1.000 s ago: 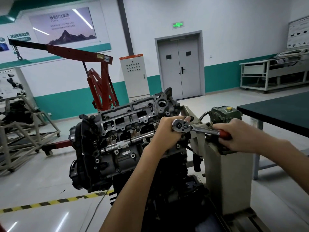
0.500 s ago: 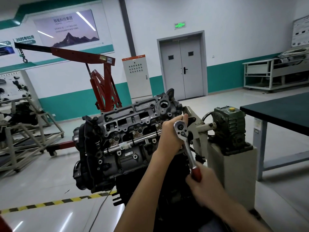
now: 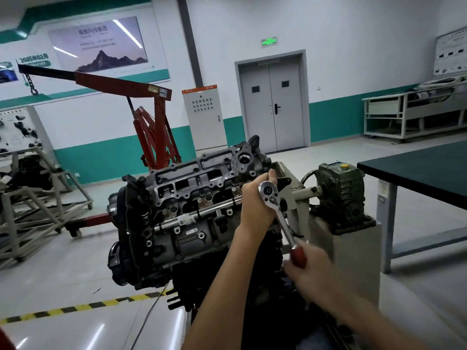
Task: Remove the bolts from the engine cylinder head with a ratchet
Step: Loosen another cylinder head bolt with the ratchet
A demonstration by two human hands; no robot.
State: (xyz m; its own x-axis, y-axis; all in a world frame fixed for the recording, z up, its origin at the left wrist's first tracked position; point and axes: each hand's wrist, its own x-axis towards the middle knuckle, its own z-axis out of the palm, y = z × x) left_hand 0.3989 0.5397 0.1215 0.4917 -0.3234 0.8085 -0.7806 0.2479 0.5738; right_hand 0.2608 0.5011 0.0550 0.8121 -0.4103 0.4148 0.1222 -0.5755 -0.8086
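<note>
Nearest, your right hand (image 3: 312,270) grips the red handle of the one ratchet (image 3: 281,218). Your left hand (image 3: 256,202) curls round its head, at the right end of the one cylinder head (image 3: 197,188). Beyond stand one dark table (image 3: 417,170), one red hoist (image 3: 154,127) and one double door (image 3: 274,102).

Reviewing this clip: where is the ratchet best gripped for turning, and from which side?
By the red handle at the far end of the ratchet, from below right, where the right hand grips it: the shaft slopes down-right from its head, likely giving most leverage. The left hand holds the head end.
</note>
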